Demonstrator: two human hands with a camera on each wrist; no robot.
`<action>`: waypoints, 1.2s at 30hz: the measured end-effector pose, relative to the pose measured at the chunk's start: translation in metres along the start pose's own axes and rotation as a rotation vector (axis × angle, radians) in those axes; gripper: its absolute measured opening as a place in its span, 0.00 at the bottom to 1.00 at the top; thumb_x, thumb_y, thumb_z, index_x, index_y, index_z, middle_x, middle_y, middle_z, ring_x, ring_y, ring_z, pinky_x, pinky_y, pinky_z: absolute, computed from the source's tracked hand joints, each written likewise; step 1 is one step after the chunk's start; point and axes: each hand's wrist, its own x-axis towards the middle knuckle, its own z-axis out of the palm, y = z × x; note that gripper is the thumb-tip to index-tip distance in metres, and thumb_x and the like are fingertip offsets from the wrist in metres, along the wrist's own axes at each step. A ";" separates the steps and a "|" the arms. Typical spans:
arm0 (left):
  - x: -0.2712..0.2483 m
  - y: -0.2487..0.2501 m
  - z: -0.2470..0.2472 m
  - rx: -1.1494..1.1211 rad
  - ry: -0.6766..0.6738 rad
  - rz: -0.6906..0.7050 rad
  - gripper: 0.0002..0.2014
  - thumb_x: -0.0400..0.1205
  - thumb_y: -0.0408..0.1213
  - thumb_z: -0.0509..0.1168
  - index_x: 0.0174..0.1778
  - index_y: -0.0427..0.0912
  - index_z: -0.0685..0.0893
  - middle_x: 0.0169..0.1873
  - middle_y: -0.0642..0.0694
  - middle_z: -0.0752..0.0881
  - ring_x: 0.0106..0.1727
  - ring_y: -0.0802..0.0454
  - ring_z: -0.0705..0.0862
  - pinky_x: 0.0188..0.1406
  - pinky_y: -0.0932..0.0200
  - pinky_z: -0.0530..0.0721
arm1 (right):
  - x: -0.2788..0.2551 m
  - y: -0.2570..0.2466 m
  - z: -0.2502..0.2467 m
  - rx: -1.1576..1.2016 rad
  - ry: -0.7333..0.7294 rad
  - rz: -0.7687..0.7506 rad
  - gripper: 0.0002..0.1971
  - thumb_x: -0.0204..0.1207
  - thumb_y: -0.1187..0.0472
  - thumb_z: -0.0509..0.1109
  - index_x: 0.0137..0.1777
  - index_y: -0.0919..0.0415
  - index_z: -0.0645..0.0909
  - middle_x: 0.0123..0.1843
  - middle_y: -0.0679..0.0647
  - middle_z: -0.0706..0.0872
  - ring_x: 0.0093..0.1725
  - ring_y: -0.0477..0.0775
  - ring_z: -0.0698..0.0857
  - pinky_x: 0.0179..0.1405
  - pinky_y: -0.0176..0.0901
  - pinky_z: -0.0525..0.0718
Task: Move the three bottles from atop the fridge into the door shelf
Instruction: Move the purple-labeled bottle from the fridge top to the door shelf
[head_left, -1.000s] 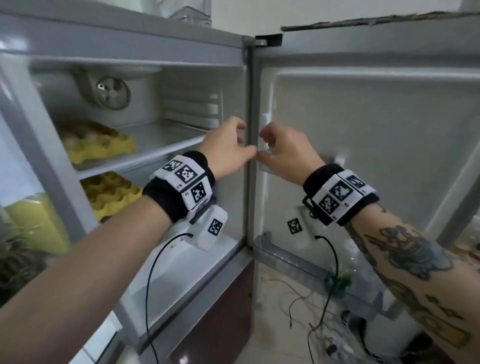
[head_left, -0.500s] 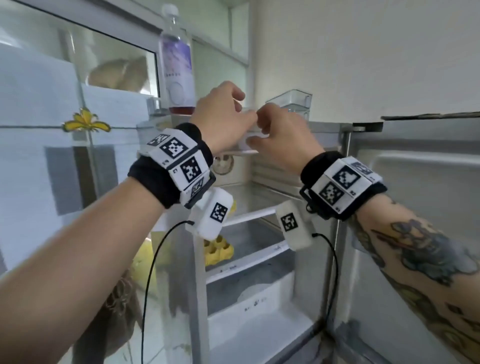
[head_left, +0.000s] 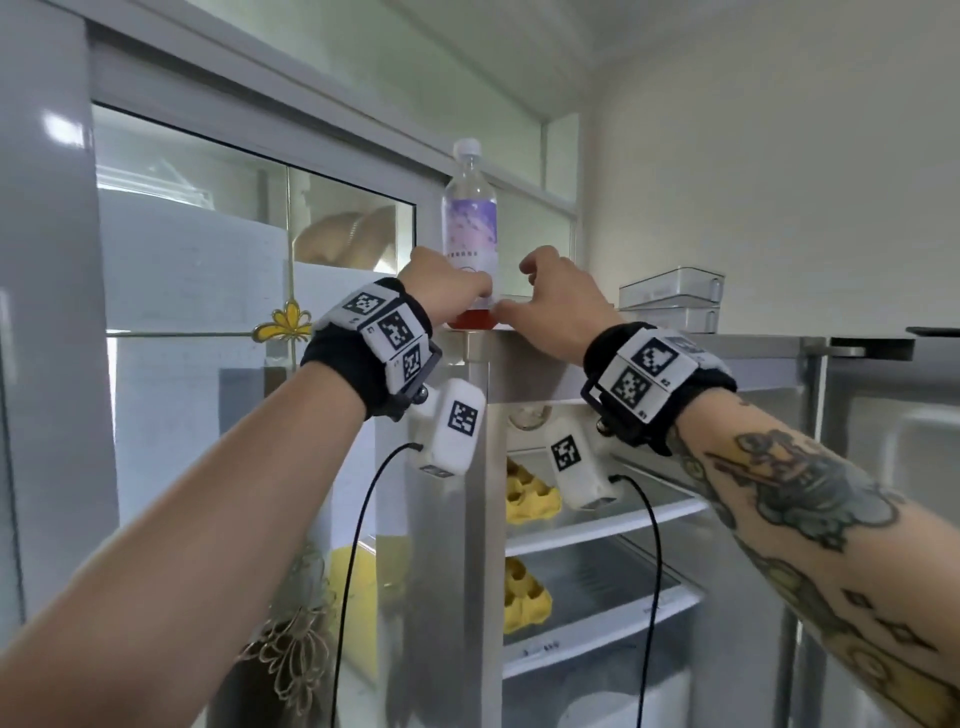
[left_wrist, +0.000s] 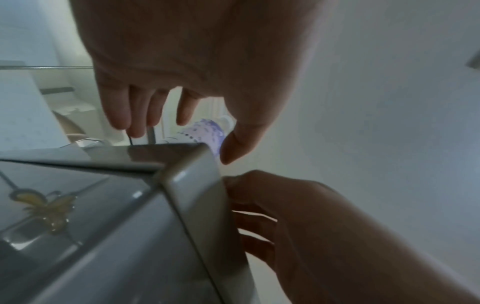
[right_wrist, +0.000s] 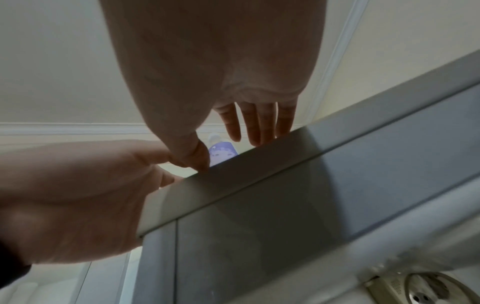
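My two arms, bare to the wrist, each banded.
Black wristbands (head_left: 358, 358) carry white blocks printed with black square markers; white camera pods (head_left: 453, 435) hang beneath, trailing thin black cables (head_left: 358, 525); tattoos (head_left: 810, 499) cover my right forearm.

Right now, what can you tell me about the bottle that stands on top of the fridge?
The bottle is clear plastic with a white cap, a purple and pink label, and a little reddish liquid at the bottom. It stands upright near the front left corner of the fridge top. The left hand is at its lower part and looks to touch it, though a grip is not shown; the right hand reaches beside it, fingers spread.
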 end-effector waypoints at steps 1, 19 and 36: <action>0.005 -0.001 -0.001 -0.005 -0.025 -0.022 0.14 0.76 0.40 0.69 0.50 0.33 0.80 0.31 0.43 0.78 0.27 0.52 0.75 0.15 0.69 0.70 | 0.006 -0.003 0.002 0.012 -0.026 0.017 0.31 0.79 0.49 0.70 0.77 0.63 0.68 0.71 0.60 0.79 0.61 0.57 0.79 0.50 0.41 0.72; 0.037 -0.007 0.013 -0.198 -0.071 0.112 0.32 0.65 0.49 0.72 0.65 0.38 0.82 0.53 0.42 0.89 0.52 0.45 0.89 0.47 0.56 0.88 | 0.044 -0.015 0.016 0.102 -0.064 0.043 0.34 0.73 0.53 0.78 0.75 0.64 0.69 0.56 0.52 0.79 0.52 0.52 0.78 0.49 0.40 0.74; -0.051 0.078 0.080 -0.297 -0.088 0.228 0.32 0.68 0.51 0.74 0.67 0.44 0.76 0.52 0.49 0.86 0.45 0.54 0.88 0.30 0.65 0.85 | -0.047 0.046 -0.078 0.205 0.144 0.135 0.32 0.68 0.55 0.77 0.72 0.56 0.71 0.56 0.53 0.89 0.56 0.54 0.90 0.59 0.50 0.88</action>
